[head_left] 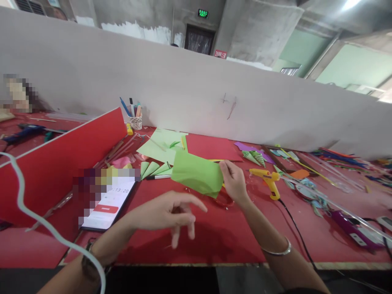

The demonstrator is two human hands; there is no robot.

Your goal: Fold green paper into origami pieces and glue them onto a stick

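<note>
Pens (132,108) are contained in a cup (136,122). Above the tabletop (226,243), green paper (196,172) is pinched by the right hand (234,182), near a glue gun (270,179); the left hand (163,210) is loosely curled, empty.

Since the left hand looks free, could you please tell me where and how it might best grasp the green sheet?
The green sheet is probably best pinched lightly at its left edge, coming from the left: it looks thin, and the right hand holds the other end.
</note>
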